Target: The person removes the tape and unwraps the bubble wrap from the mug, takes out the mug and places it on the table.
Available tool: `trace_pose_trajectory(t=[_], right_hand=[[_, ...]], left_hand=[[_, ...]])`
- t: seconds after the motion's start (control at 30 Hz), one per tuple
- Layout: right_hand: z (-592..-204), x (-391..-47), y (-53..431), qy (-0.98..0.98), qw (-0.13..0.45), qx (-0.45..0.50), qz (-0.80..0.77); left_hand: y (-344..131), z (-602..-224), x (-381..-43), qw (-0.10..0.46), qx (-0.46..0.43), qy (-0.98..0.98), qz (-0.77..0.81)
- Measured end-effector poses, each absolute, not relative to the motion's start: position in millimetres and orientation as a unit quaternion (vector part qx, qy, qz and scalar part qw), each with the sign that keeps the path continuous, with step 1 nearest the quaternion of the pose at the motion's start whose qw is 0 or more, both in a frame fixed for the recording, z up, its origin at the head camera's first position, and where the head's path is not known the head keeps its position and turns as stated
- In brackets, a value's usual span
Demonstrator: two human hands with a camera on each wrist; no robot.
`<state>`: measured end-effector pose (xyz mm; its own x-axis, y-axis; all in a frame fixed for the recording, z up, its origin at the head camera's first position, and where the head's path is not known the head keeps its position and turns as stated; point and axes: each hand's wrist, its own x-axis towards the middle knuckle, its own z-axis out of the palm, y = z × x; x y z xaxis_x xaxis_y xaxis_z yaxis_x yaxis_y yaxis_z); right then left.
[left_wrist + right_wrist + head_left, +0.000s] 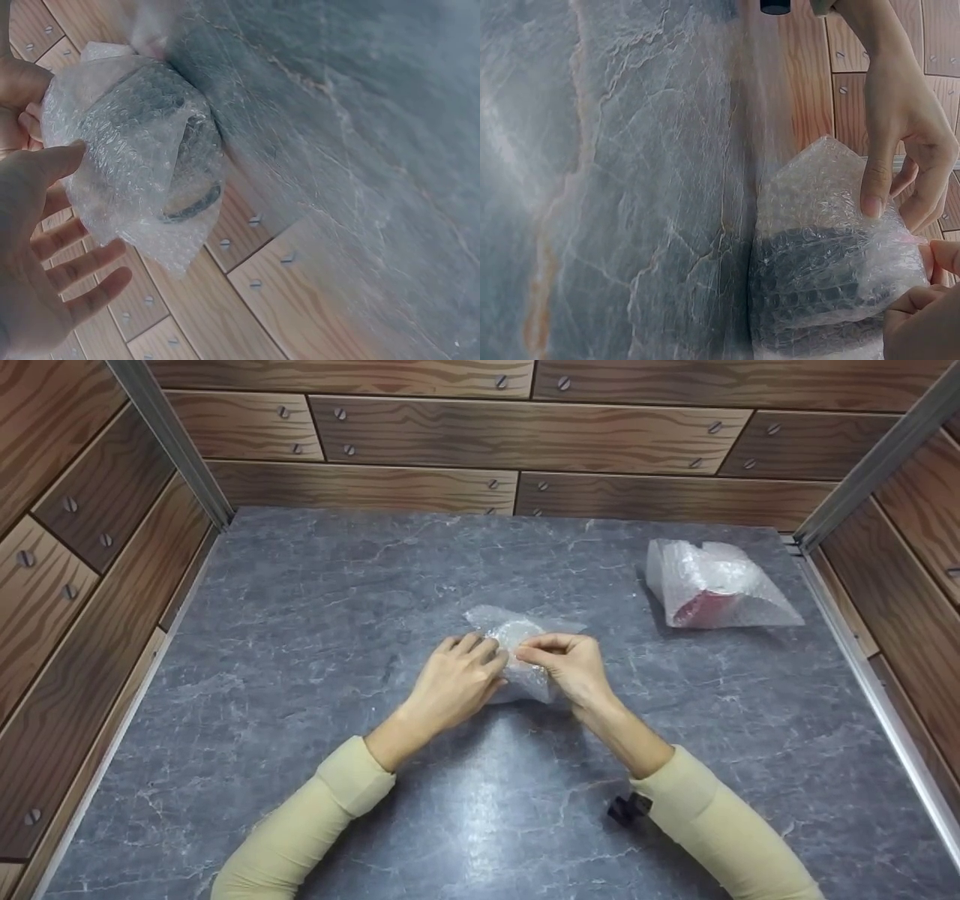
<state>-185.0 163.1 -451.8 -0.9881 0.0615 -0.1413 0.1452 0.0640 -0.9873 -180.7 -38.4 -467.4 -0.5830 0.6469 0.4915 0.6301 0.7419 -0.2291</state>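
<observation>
A bundle of clear bubble wrap (pixel 517 686) sits on the table between both hands. Through its layers a dark thing shows in the wrist views, its kind blurred by the bubbles. My left hand (pixel 459 679) lies against the bundle's left side; in the left wrist view its thumb touches the bubble wrap (pixel 127 142) while the other fingers are spread. The thumb and forefinger of my right hand (pixel 574 667) pinch at the top of the wrap. A faint pink patch (pixel 907 238) shows beside the right fingertips in the right wrist view.
A second bubble-wrapped bundle (pixel 724 589), with something red inside, stands at the back right of the grey marbled table (pixel 300 585). Wood-patterned panels (pixel 525 431) enclose the back and sides. A small black device (pixel 628 808) is at the right sleeve.
</observation>
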Motion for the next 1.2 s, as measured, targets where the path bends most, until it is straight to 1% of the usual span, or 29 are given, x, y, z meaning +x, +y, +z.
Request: trace_pose_trajectory(t=[0.27, 0.6, 0.9, 1.2], right_hand=[[-451.7, -185.2, 164.6, 0.713, 0.039, 0.079, -0.696], [-451.7, -185.2, 165.8, 0.692, 0.062, 0.09, -0.714], [-452.8, -185.8, 164.8, 0.688, 0.054, 0.093, -0.717], [-452.8, -185.6, 164.7, 0.677, 0.061, 0.102, -0.726]], left_hand=[[-37.9, -466.4, -180.2, 0.286, -0.358, -0.889, 0.015], [-37.7, -466.8, -179.9, 0.275, -0.36, -0.892, 0.007], [-37.0, -465.7, -180.1, 0.273, -0.358, -0.893, 0.007], [-36.6, -464.7, -180.0, 0.274, -0.357, -0.893, 0.007]])
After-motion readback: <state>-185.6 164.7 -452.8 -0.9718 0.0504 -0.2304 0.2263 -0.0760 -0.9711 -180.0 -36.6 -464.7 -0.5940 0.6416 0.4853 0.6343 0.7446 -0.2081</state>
